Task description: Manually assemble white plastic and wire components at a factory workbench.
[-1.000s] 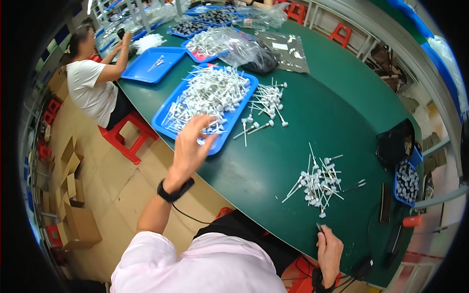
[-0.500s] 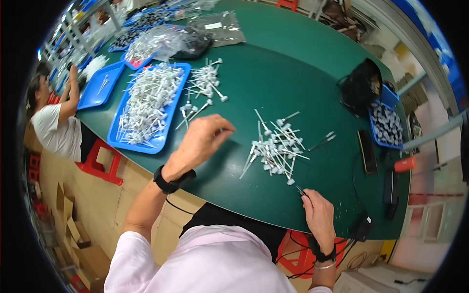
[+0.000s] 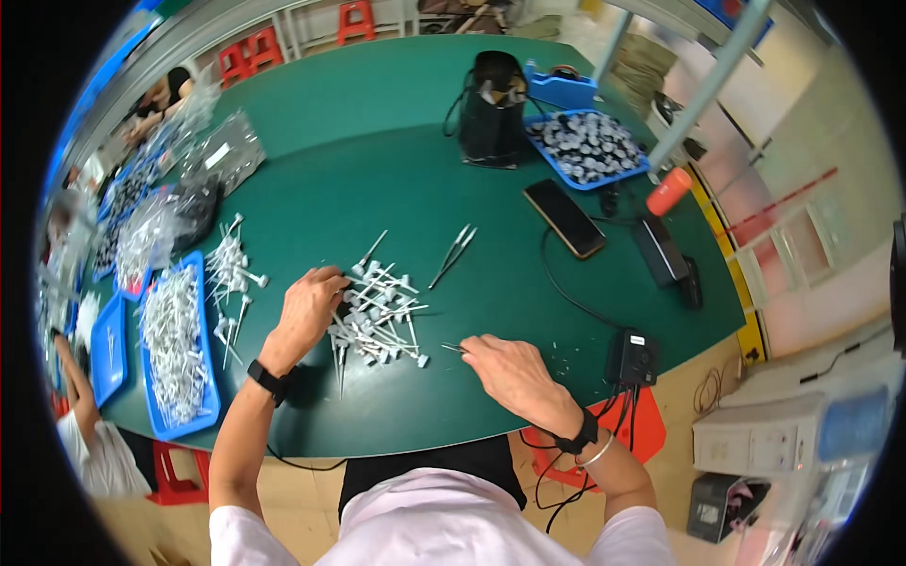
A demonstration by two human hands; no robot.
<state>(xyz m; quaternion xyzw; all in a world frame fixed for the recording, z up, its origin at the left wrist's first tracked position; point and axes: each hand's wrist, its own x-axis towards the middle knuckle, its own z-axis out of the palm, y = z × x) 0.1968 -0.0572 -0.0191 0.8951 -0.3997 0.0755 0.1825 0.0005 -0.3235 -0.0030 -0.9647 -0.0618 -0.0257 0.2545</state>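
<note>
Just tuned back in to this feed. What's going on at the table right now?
The person's left hand is at the near-left side of a loose pile of white-headed, thin-stemmed parts; whether it grips one is unclear. The right hand holds a thin metal tool, mostly hidden, right of the pile. Tweezers lie beyond it, and a blue tray full of similar parts sits to the left.
</note>
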